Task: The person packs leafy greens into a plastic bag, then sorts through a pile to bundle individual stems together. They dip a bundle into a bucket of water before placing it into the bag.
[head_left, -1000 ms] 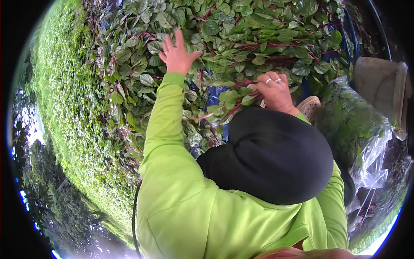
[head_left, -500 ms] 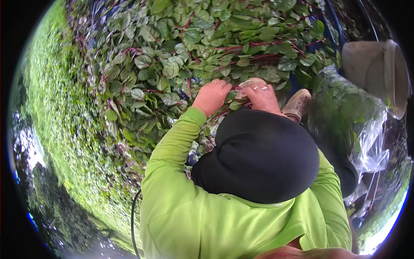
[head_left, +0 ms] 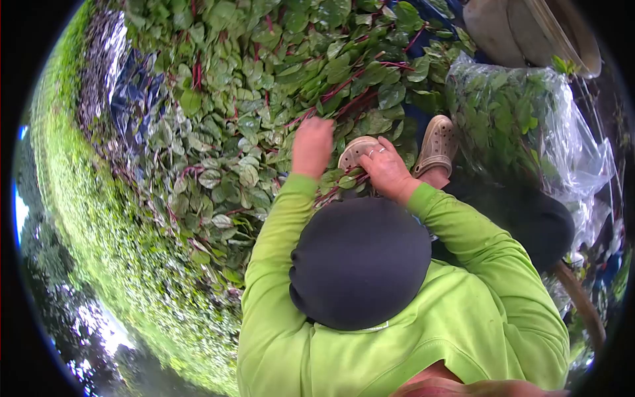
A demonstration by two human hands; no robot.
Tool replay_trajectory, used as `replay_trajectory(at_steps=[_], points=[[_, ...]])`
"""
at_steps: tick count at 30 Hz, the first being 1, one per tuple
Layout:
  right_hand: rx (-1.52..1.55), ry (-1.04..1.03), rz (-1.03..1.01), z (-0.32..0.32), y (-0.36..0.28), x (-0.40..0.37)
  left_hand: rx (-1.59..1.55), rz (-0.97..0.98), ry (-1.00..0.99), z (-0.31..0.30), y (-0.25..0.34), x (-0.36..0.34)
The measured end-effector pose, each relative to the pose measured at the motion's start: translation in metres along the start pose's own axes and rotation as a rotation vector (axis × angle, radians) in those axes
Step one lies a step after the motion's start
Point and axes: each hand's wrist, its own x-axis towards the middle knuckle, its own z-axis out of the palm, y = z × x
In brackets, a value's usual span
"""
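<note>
Red-stemmed leafy greens [head_left: 264, 106] lie in a thick heap before me, their stems pointing several ways. My left hand [head_left: 313, 147] is over the heap's near edge, its fingers curled downward and smeared by motion; what they hold, if anything, is hidden. Beside the beige clog [head_left: 357, 149], my right hand [head_left: 385, 169], with rings on a finger, is closed round a few red-stemmed cuttings [head_left: 350, 180]. Their lower ends disappear behind my dark-clad knee [head_left: 360, 261].
At the right stands a clear plastic bag [head_left: 503, 109] filled with leaves, below a tipped pale bucket [head_left: 522, 30]. A second clog [head_left: 436, 142] is beside the bag. Blue sheeting [head_left: 135, 99] shows at the heap's left edge, with green plants [head_left: 132, 245] beyond.
My left hand has moved away from my right hand, which stays by the clog with the cuttings. The whole view has shifted, and more blue sheeting shows at the left.
</note>
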Motion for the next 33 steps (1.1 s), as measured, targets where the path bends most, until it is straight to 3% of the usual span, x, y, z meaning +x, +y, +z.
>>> replay_trajectory(at_steps=[3,6,10,13,14,17,18,22,25,29,33], points=[[0.017,0.106,0.006,-0.011,0.008,-0.003,0.306,-0.062,-0.001,0.032,0.032,0.044],[-0.03,0.223,-0.023,-0.021,0.02,-0.004,0.377,-0.019,-0.085,0.051,0.02,0.051],[-0.09,0.245,-0.059,-0.024,0.03,0.005,-0.002,-0.005,-0.237,0.04,0.025,0.016],[-0.008,0.163,-0.018,-0.011,0.035,0.003,-0.434,-0.291,-0.517,0.027,0.036,0.001],[0.031,0.112,0.005,-0.007,0.036,0.001,-0.823,-0.531,-0.573,0.038,0.022,-0.005],[0.002,0.093,-0.005,-0.012,0.031,-0.007,-0.615,-0.317,-0.32,0.057,0.011,0.028],[0.021,0.082,0.001,-0.014,0.029,-0.009,-0.458,-0.142,-0.178,0.069,0.012,0.045],[0.062,0.103,0.05,-0.015,0.021,-0.015,0.067,-0.103,-0.171,0.099,0.036,0.071],[0.069,0.086,0.089,-0.016,0.015,-0.02,0.151,-0.123,-0.288,0.11,0.022,0.065],[0.06,0.038,0.096,-0.024,0.008,-0.024,-0.13,-0.184,-0.225,0.088,0.006,0.058],[0.053,0.129,0.034,-0.023,0.004,-0.02,-0.621,-0.257,-0.186,0.056,0.005,0.054]])
